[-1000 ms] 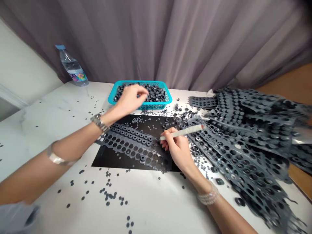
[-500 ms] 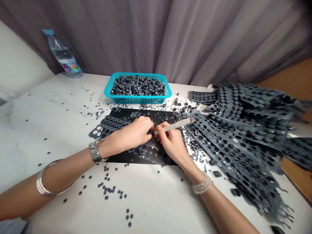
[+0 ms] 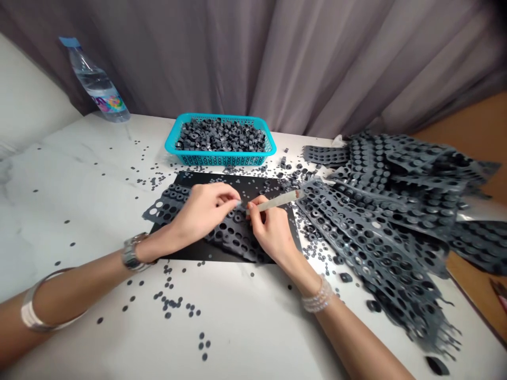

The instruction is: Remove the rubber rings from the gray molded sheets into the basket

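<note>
A grey rubber strip full of round holes and rings [image 3: 233, 240] lies across a black mat [image 3: 186, 250] in the middle of the white table. My left hand [image 3: 204, 211] rests on the strip with its fingertips pinched together on a small part that I cannot make out. Right beside it, my right hand [image 3: 269, 227] grips a pale rod-shaped tool [image 3: 277, 201] like a pen, its tip down at the strip next to my left fingertips. A turquoise basket [image 3: 174, 148] heaped with dark rubber rings stands just behind the mat.
A big pile of punched grey rubber strips [image 3: 388, 211] covers the right side of the table. Small dark discs [image 3: 174, 306] lie scattered over the white table [image 3: 79, 179]. A water bottle [image 3: 97, 87] stands at the back left, with a grey curtain behind.
My left hand has come back from the basket to the strip and now pinches at it beside the tool tip. My right hand has kept the tool and shifted slightly left.
</note>
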Action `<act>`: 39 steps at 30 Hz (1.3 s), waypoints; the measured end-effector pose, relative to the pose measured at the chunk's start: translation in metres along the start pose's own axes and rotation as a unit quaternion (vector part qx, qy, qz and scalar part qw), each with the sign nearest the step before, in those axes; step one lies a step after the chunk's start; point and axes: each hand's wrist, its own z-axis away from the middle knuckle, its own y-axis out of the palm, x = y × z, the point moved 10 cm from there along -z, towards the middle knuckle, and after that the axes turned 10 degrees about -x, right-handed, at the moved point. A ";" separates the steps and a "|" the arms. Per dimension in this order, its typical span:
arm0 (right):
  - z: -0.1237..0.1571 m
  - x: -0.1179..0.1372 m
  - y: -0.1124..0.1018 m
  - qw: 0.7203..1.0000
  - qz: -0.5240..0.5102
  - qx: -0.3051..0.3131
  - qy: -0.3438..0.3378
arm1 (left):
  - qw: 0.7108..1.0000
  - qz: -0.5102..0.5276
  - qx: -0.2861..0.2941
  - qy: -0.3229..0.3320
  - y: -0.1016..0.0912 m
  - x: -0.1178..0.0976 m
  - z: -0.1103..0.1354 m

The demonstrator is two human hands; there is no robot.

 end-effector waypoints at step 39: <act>0.008 0.002 0.002 0.997 -0.067 0.034 0.021 | 0.962 -0.214 0.097 0.142 0.035 -0.006 0.030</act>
